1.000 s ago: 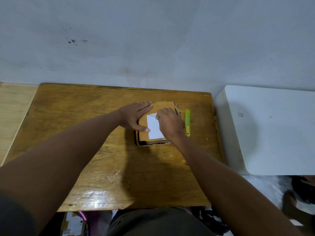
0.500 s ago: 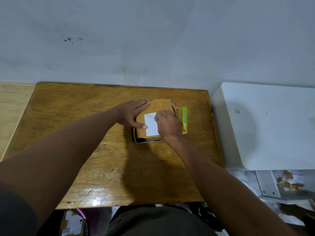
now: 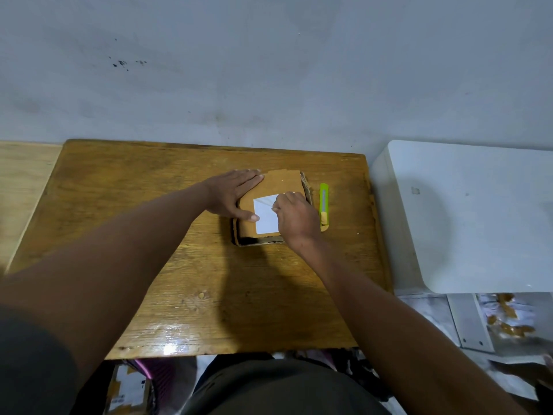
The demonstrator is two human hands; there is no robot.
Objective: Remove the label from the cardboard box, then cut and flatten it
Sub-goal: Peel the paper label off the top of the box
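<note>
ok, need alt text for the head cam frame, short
A person's right hand picks at the corner of a white label on a cardboard box, while the left hand presses the box flat on a wooden table. A green box cutter lies just right of the box.

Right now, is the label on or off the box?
Mostly on. The white label lies flat on the cardboard box; the right hand pinches at its upper right corner, the left hand presses the box down.

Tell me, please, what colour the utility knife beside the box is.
Bright lime green utility knife, head view.
</note>
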